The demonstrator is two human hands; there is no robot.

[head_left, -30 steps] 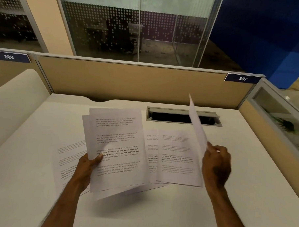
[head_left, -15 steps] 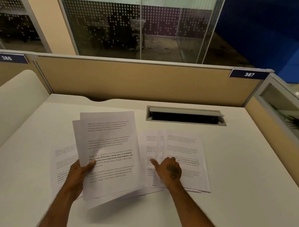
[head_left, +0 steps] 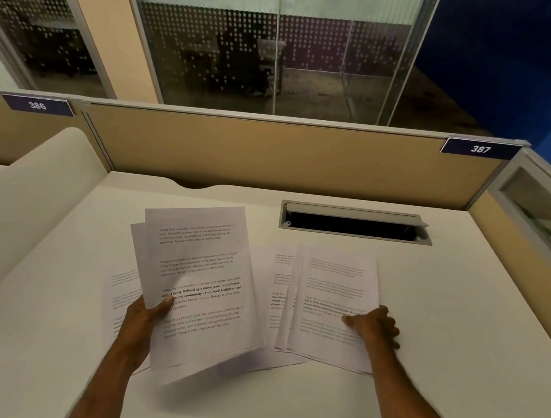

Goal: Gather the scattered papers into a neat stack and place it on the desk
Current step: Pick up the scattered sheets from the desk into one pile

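Note:
My left hand grips a bunch of printed white sheets by their left edge, raised and tilted above the white desk. To the right, a fanned pile of printed sheets lies flat on the desk. My right hand pinches the right edge of that pile's top sheets, thumb on top. More loose sheets lie on the desk left of and partly under the held bunch.
A rectangular cable slot with its lid tipped up is set into the desk behind the papers. Tan partition panels close the back and right sides. A cream curved divider borders the left.
My right hand laid its single raised sheet onto the right pile, pressed on the pile's middle, then slid to its right edge and took hold. The left bunch stayed raised.

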